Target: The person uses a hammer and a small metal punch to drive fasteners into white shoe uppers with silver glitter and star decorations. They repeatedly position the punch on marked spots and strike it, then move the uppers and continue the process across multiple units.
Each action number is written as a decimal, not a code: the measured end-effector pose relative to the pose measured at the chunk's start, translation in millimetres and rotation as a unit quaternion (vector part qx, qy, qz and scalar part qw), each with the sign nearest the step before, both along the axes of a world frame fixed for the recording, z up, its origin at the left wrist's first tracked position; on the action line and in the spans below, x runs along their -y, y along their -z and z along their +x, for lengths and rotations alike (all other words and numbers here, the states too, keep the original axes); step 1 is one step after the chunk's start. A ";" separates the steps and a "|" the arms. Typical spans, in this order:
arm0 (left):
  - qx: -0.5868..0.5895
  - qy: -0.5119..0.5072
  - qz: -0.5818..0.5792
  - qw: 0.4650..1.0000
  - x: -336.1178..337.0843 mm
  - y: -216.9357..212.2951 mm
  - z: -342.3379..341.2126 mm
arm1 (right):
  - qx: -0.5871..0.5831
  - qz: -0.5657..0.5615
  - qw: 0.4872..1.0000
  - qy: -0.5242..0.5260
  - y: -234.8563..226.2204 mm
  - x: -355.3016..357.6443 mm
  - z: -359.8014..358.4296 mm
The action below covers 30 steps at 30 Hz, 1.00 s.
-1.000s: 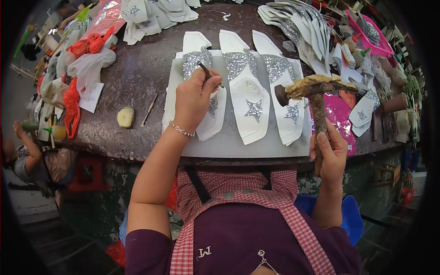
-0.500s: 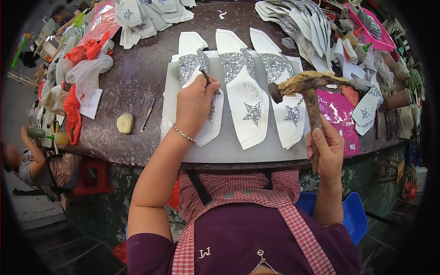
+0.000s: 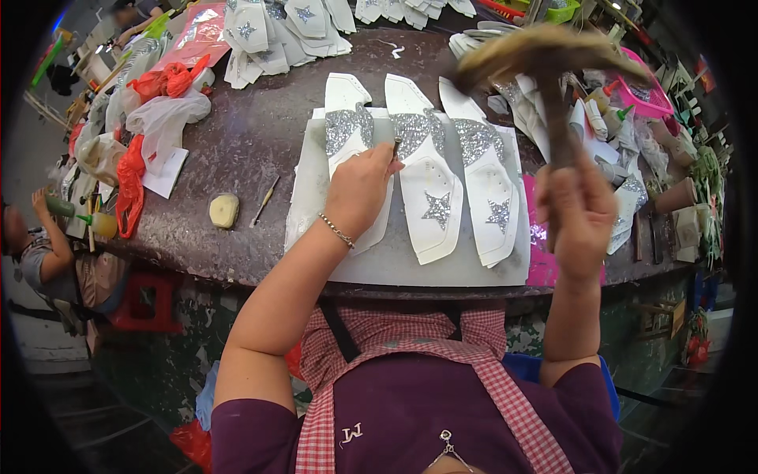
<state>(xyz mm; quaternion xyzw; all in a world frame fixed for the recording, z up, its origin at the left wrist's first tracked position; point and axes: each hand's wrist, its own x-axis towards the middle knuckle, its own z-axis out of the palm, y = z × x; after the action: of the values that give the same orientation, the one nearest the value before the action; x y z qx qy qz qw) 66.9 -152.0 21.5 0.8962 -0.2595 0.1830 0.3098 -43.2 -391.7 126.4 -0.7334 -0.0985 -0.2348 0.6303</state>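
Note:
My left hand [image 3: 360, 189] is closed around a short metal punch [image 3: 396, 147] over the leftmost shoe upper piece, whose glittered part [image 3: 349, 131] shows past my fingers. Its lower half is mostly hidden by the hand. In my right hand [image 3: 583, 213], raised at the right, is a hammer [image 3: 559, 103] with a worn wooden handle, its head blurred by motion. Beside the punch lies the middle white upper piece [image 3: 430, 229] with a silver glitter star. Another star piece [image 3: 496, 217] lies to its right. All three sets rest on a pale cutting board [image 3: 379, 272].
A round yellowish lump [image 3: 224, 211] and a thin awl-like tool [image 3: 266, 201] lie left of the board. Stacks of white pieces [image 3: 292, 39] stand at the back. Plastic bags [image 3: 162, 122] crowd the left edge; a pink basket [image 3: 649, 95] is at the right. Another person [image 3: 59, 261] sits far left.
The hammer has swung upward in my right hand. My left hand with the punch has shifted slightly right and down in the picture. The whole view has shifted a little too.

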 end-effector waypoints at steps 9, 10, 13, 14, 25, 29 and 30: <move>0.017 0.021 0.012 1.000 5.2 -3.4 -0.8 | -0.009 -0.387 0.919 0.072 15.3 -13.8 20.5; 0.024 0.022 0.006 0.999 3.8 -1.5 0.7 | -0.045 -0.372 0.923 0.085 4.1 -13.7 17.4; 0.023 -0.002 -0.030 0.999 -0.6 9.4 1.1 | -0.107 -0.230 0.966 0.051 12.8 -2.1 7.7; 0.019 -0.017 -0.044 0.999 -1.4 12.6 0.6 | -0.102 -0.161 0.981 0.041 17.5 -3.3 3.4; -0.130 -0.021 -0.131 0.983 -10.1 4.9 -10.0 | -0.206 -0.055 0.977 0.016 54.7 5.8 -15.3; -0.150 -0.021 -0.136 0.979 -11.5 6.2 -7.3 | -0.212 -0.048 0.976 0.006 54.0 3.8 -14.9; -0.151 -0.018 -0.138 0.979 -11.9 6.6 -6.2 | -0.212 -0.048 0.976 0.005 53.1 2.7 -14.5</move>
<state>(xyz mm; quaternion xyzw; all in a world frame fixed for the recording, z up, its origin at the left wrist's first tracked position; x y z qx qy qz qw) 60.7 -140.1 14.9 0.8666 -0.1657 0.0852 0.4629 -57.6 -394.4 73.2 -0.7964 0.0298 -0.0725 0.5996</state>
